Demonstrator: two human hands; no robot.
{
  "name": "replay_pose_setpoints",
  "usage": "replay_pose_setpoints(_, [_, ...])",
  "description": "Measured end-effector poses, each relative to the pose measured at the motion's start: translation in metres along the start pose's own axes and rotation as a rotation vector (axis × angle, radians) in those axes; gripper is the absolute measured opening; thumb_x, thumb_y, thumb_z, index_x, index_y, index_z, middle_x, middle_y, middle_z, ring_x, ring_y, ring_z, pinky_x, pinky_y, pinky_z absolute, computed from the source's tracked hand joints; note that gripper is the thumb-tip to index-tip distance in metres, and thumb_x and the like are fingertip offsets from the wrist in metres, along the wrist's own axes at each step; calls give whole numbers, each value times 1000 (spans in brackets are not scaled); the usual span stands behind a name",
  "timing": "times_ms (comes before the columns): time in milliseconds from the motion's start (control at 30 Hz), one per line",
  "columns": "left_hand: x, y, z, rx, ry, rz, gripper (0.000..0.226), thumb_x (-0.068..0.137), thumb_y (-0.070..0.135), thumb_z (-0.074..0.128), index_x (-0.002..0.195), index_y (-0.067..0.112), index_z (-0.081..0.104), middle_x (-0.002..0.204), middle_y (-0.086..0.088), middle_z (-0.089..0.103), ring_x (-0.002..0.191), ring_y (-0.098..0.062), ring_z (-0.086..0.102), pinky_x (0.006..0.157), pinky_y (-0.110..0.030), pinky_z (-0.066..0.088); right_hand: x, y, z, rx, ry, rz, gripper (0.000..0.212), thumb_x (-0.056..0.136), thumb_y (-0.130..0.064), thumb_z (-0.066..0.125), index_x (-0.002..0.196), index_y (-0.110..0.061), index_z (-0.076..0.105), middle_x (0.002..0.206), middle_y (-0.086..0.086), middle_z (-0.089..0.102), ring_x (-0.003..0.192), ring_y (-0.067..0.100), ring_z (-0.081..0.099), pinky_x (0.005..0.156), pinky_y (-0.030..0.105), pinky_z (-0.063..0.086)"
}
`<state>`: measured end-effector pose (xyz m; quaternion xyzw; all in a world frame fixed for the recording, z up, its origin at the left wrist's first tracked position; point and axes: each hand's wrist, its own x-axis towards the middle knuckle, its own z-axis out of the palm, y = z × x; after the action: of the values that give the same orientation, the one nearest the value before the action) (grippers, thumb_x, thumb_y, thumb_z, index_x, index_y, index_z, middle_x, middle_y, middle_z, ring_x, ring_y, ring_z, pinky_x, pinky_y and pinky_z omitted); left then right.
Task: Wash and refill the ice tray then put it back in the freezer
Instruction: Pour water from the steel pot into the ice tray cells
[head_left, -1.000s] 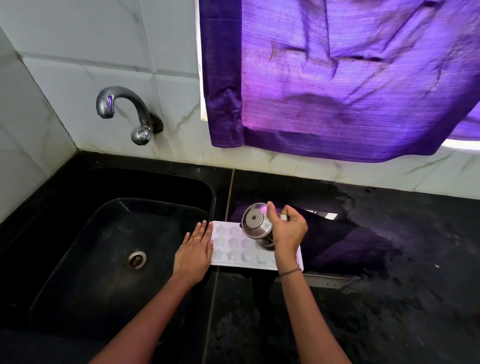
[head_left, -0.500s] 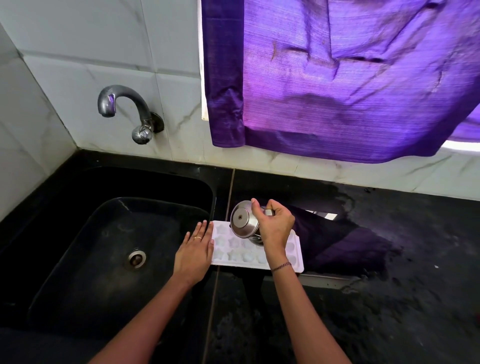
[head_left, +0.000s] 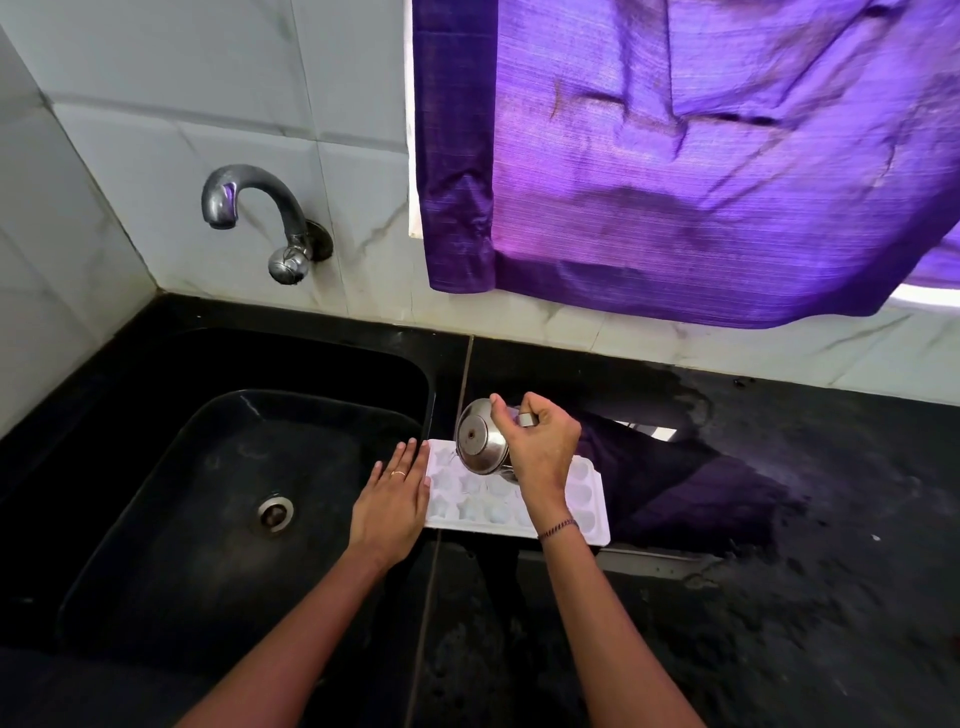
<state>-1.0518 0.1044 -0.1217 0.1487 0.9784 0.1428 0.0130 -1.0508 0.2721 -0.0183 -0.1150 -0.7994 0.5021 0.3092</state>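
A white ice tray (head_left: 586, 498) with star-shaped cells lies flat on the black counter just right of the sink. My right hand (head_left: 543, 446) grips a small steel cup (head_left: 480, 441) tilted sideways over the tray's left cells, its base facing me. A thin trickle of water runs from the cup into the tray. My left hand (head_left: 392, 496) lies flat with fingers together against the tray's left end, at the sink's edge.
A black sink (head_left: 171, 467) with a metal drain (head_left: 275, 512) fills the left. A steel tap (head_left: 260, 218) juts from the tiled wall above it, not running. A purple curtain (head_left: 701, 156) hangs over the back of the wet black counter (head_left: 779, 597).
My right hand has carried the tilted cup leftward along the tray, from its middle to its left end. My left hand and the tray have stayed in place.
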Motion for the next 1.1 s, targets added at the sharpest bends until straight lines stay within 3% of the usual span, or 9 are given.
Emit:
replay_pose_setpoints(200, [0, 0, 1, 8, -5, -3, 74, 82, 46, -17, 149, 20, 1, 158, 2, 6, 145, -9, 1, 116, -29, 1, 1, 0, -1, 16, 18, 34, 48, 78, -22, 75, 52, -2, 39, 50, 16, 42, 49, 27, 38, 47, 34, 38])
replay_pose_setpoints(300, [0, 0, 1, 3, 5, -3, 75, 82, 46, -15, 149, 19, 4, 158, 2, 8, 145, -10, 3, 116, -30, 2, 2, -1, -4, 60, 38, 85, 47, 78, -20, 75, 51, -5, 39, 47, 5, 34, 48, 7, 29, 46, 22, 31])
replay_pose_setpoints(367, [0, 0, 1, 10, 3, -4, 75, 82, 45, -16, 149, 20, 2, 158, 2, 8, 145, -9, 2, 116, -29, 2, 2, -1, -5, 87, 45, 133, 48, 79, -20, 75, 52, -2, 39, 48, 2, 33, 48, 7, 28, 46, 16, 28])
replay_pose_setpoints(500, [0, 0, 1, 4, 2, -7, 75, 82, 46, -16, 150, 20, 2, 158, 2, 8, 145, -9, 2, 116, -29, 1, 3, -1, -11, 98, 73, 194, 52, 78, -23, 75, 50, -15, 32, 48, -2, 29, 48, 7, 24, 45, 17, 25])
replay_pose_setpoints(700, [-1, 2, -1, -3, 3, -13, 76, 81, 46, -18, 150, 21, 2, 158, 3, 8, 145, -8, 2, 116, -29, 2, -5, 2, -16, 156, 54, 245, 50, 77, -24, 76, 52, -12, 34, 52, 5, 30, 53, 16, 26, 51, 29, 28])
replay_pose_setpoints(900, [-2, 2, -1, -5, 6, -14, 76, 81, 45, -17, 150, 20, 4, 158, 2, 10, 146, -9, 3, 118, -30, 5, -18, 0, -18, 123, -11, 172, 57, 77, -18, 77, 48, -20, 28, 45, -8, 27, 45, 7, 25, 45, 15, 24])
replay_pose_setpoints(1100, [-3, 4, -3, -11, 0, -16, 78, 80, 45, -18, 150, 20, 4, 158, 1, 9, 146, -10, 3, 118, -31, 5, -26, -2, -16, 90, -38, 158, 59, 76, -17, 77, 48, -21, 26, 44, -10, 23, 44, 8, 24, 44, 15, 23])
